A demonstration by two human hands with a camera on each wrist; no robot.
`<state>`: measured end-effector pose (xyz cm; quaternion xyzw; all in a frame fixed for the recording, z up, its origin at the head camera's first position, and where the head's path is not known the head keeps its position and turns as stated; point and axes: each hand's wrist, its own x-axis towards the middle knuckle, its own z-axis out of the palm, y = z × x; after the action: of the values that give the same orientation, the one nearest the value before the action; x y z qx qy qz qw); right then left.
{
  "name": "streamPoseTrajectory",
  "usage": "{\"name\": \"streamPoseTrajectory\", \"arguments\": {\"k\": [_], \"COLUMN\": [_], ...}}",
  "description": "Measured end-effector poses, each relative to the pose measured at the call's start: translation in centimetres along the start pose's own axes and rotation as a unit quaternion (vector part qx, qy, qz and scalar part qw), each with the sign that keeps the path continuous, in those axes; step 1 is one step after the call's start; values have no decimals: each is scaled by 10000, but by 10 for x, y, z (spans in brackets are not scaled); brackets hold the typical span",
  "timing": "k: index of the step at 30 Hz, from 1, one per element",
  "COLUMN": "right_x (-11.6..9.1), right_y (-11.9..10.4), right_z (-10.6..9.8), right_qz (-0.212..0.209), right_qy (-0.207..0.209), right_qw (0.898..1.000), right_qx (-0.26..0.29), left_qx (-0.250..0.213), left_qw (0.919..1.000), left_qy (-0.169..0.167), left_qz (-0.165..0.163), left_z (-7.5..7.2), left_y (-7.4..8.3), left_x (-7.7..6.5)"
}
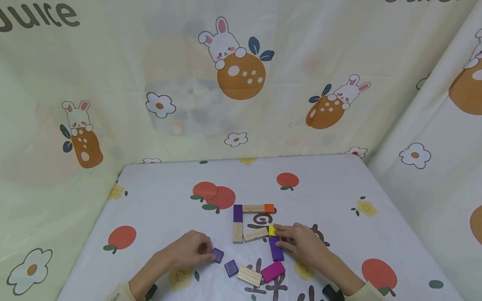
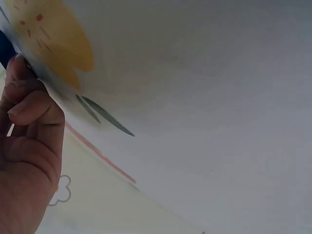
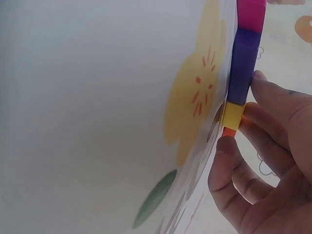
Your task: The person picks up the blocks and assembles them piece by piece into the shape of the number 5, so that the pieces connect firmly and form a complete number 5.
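Note:
In the head view my left hand (image 1: 193, 248) pinches a purple cube (image 1: 217, 255) low over the cloth. The left wrist view shows its curled fingers (image 2: 34, 109) and only a dark blue edge of the block (image 2: 6, 48). My right hand (image 1: 305, 242) rests its fingertips against a yellow cube (image 1: 272, 230), and its thumb touches the side of a purple block (image 1: 276, 249). These two pieces stand end to end in the right wrist view, beside the right fingers (image 3: 263, 141). A second purple cube (image 1: 231, 268) lies right of the left hand.
A bent row joins an orange cube (image 1: 269, 208), plain wooden blocks (image 1: 254, 209) and a dark purple block (image 1: 238, 213). Nearer me lie a magenta block (image 1: 273, 271) and a ridged wooden block (image 1: 249, 276). A fruit-print cloth (image 1: 158, 196) covers the table; printed curtains (image 1: 180, 50) surround it.

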<state>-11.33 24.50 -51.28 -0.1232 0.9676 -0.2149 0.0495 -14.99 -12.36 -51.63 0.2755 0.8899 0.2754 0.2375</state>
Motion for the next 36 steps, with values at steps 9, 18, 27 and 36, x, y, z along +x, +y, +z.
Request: {"name": "streamPoseTrajectory", "arguments": {"k": [9, 18, 27, 36], "right_x": [1, 2, 3, 3], "right_y": [1, 1, 2, 3], "right_z": [1, 1, 0, 0], "right_qz": [-85, -59, -94, -156], "right_qy": [-3, -33, -56, -34], "right_qw": [10000, 10000, 9999, 9999], "right_qx": [12, -46, -29, 6], "left_qx": [96, 275, 328, 312], "left_qw": [9998, 9988, 9985, 9986], "left_qy": [-37, -75, -123, -137], "left_qz": [185, 391, 422, 402], "left_z": [-3, 0, 1, 2], "left_y": [11, 12, 16, 15], "left_x": [4, 8, 9, 9]}}
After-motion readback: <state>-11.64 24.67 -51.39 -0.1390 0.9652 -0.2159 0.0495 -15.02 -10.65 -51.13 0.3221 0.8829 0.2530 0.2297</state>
